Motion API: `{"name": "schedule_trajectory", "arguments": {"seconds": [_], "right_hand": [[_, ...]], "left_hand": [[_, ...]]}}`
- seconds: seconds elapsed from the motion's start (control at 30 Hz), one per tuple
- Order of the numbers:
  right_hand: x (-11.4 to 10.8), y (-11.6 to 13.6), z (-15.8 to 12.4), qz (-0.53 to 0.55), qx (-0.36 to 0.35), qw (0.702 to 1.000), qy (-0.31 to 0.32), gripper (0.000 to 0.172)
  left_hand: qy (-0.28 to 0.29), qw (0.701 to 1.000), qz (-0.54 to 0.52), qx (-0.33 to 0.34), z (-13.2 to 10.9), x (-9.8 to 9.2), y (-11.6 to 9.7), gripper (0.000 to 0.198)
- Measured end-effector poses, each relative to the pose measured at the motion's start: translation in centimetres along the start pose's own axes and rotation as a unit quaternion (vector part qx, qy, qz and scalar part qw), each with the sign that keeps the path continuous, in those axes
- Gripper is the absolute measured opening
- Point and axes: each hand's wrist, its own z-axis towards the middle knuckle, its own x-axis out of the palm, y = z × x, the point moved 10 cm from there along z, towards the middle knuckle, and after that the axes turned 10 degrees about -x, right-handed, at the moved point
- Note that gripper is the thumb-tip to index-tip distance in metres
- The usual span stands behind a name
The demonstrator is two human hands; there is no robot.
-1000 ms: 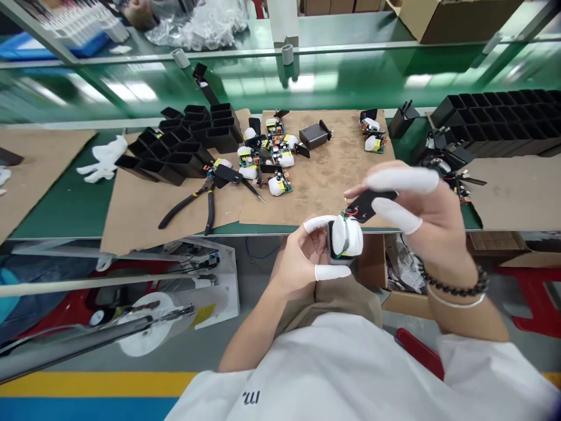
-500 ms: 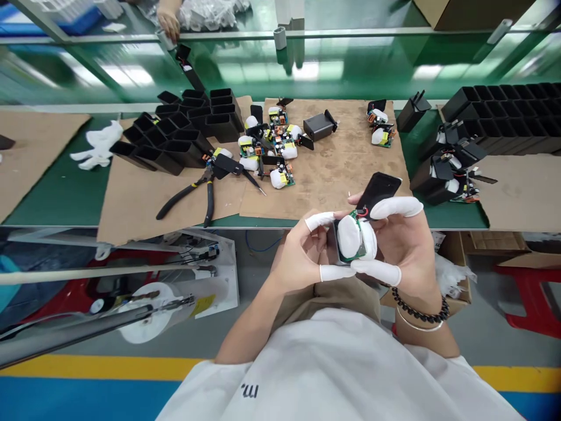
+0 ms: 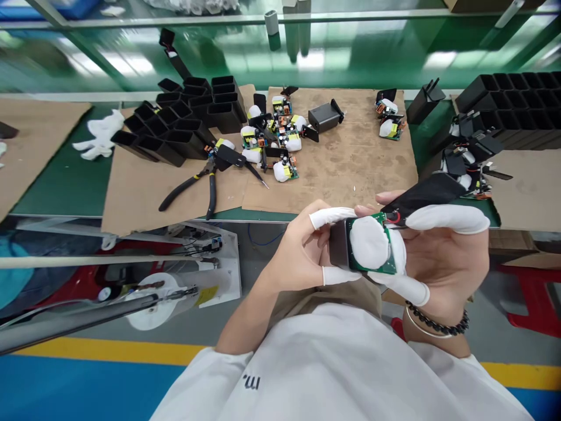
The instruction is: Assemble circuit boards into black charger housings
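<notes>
Between the finger and thumb of my left hand (image 3: 298, 251), in white finger cots, is a black plastic housing (image 3: 338, 242) lying on its side. My right hand (image 3: 451, 251), also wearing finger cots, grips a green circuit board (image 3: 391, 264) at the housing's open end. White putty-like filler (image 3: 370, 242) covers much of the board. How far the board sits inside the housing cannot be told. A black end cap (image 3: 423, 196) hangs on red and black wires by my right fingers.
Cardboard sheets (image 3: 350, 169) cover the green bench. Several circuit boards (image 3: 284, 137) lie on them, with black-handled pliers (image 3: 209, 175) and a cluster of housings (image 3: 175, 131) to the left. Rows of housings (image 3: 512, 108) stand at right. A white glove (image 3: 100, 134) lies far left.
Both hands have brought the housing and board closer to the camera, and my right hand has moved right. The end cap now tilts rightward. Another person's hand at the top has left the view.
</notes>
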Motion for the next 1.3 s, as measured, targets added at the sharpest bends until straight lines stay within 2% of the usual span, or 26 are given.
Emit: {"name": "schedule_trajectory", "arguments": {"seconds": [0.07, 0.17, 0.33, 0.57, 0.8, 1.07, 1.2, 1.3], "right_hand": [[-0.3, 0.3, -0.1, -0.019, -0.013, 1.0, -0.019, 0.061], [-0.7, 0.6, -0.2, -0.048, -0.02, 0.998, -0.038, 0.066], [-0.7, 0.4, -0.3, -0.04, -0.003, 0.999, -0.026, 0.073], [-0.7, 1.0, -0.1, -0.044, -0.028, 0.998, -0.03, 0.065], [-0.9, 0.8, -0.3, -0.073, -0.025, 0.996, -0.041, 0.069], [-1.0, 1.2, -0.1, -0.108, -0.048, 0.993, -0.024, 0.065], [-1.1, 2.1, 0.1, -0.123, -0.098, 0.987, -0.038, 0.054], [-0.9, 2.0, 0.4, -0.124, -0.092, 0.988, -0.028, 0.049]], "left_hand": [[-0.001, 1.0, 0.006, 0.002, -0.1, 0.1, -0.2, 0.066], [0.01, 0.999, 0.026, 0.021, -0.1, 0.3, -0.7, 0.066], [0.007, 0.997, 0.061, 0.047, -0.2, 0.1, -1.5, 0.073], [0.007, 0.997, 0.072, 0.039, -0.1, 0.0, -1.9, 0.071], [-0.008, 0.998, 0.057, 0.021, -0.2, 0.0, -1.4, 0.061], [0.008, 0.994, 0.092, 0.065, -0.3, 0.2, -1.7, 0.063], [0.009, 0.995, 0.071, 0.066, -0.4, 0.3, -1.7, 0.062], [0.008, 0.996, 0.065, 0.064, -0.4, 0.3, -1.7, 0.064]]}}
